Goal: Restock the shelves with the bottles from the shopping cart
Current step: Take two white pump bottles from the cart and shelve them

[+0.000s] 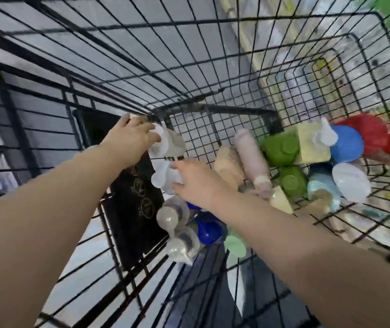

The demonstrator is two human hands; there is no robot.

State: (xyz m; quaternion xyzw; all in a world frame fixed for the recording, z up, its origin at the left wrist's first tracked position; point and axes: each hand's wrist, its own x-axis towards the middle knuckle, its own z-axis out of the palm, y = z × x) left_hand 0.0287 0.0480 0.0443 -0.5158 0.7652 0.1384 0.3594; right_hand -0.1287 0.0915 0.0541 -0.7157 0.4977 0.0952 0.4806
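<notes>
I look down into a black wire shopping cart [213, 67] holding several bottles. My left hand [131, 138] reaches to the far left corner and its fingers close around a pale bottle with a white cap [170, 143]. My right hand [196, 181] lies just below it, fingers wrapped on a second clear bottle with a white cap [163, 178]. Two more clear bottles [177, 214] [184, 245] lie nearer me along the left wall. The view is blurred.
To the right lie a pink bottle [250, 157], a beige bottle [227, 164], green containers [281, 147], blue-capped [348, 143] and red [369, 136] bottles. A dark blue bottle [208, 230] sits under my right forearm. A black panel [132, 204] hangs on the cart's left wall.
</notes>
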